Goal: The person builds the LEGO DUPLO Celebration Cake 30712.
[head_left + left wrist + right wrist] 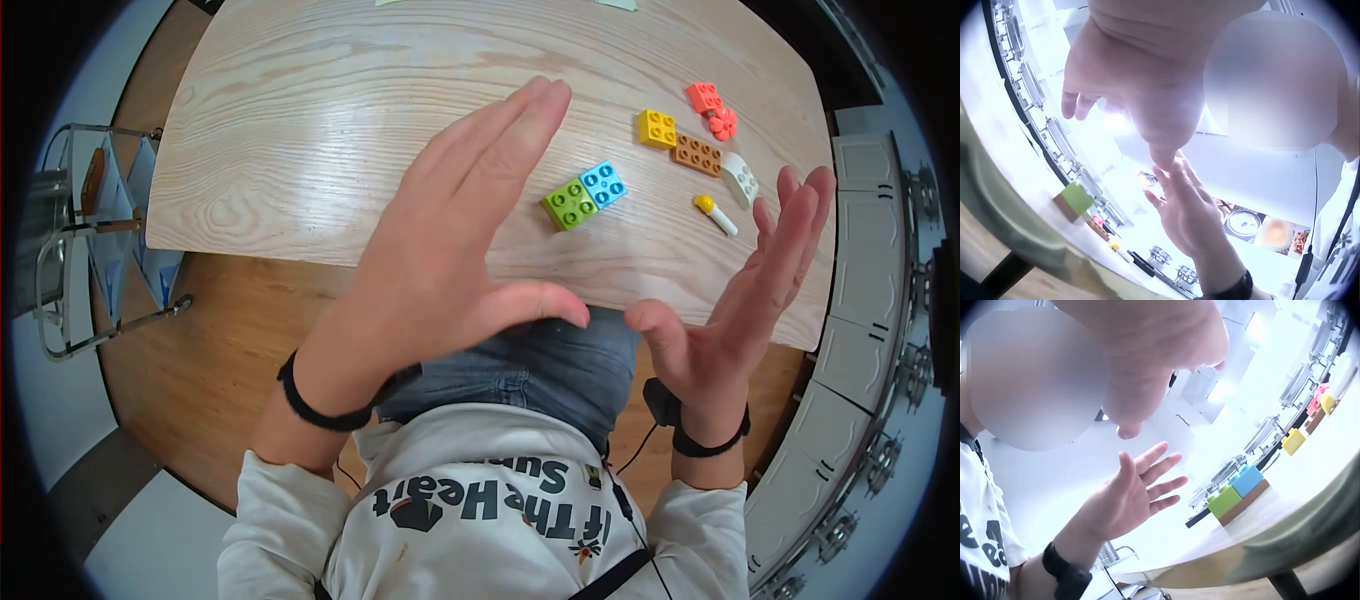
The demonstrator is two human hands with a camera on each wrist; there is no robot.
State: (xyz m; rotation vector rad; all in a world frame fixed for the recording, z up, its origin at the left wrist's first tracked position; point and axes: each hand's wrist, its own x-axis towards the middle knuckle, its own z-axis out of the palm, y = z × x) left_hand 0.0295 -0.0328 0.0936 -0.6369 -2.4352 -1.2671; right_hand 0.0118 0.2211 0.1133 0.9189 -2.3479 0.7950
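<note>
My left hand (435, 230) is raised over the table's near edge with its fingers straight and thumb stretched out to the side. My right hand (745, 315) is held up opposite it, palm inward, fingers extended and thumb apart. Neither hand holds anything. On the table beyond them, a green toy brick (570, 205) and a blue toy brick (604, 185) sit side by side. In the right wrist view both rest on a longer brown brick (1246, 501). Nearer the right hand lie a small white stick with a yellow top (716, 214) and a white studded piece (740, 180).
Farther back on the wooden table (300, 130) lie a yellow brick (657, 129), another brown brick (697, 155), a coral-red brick (704, 97) and a coral-red flower piece (722, 124). A wheeled cart (118, 225) stands left; white cabinets (865, 250) line the right.
</note>
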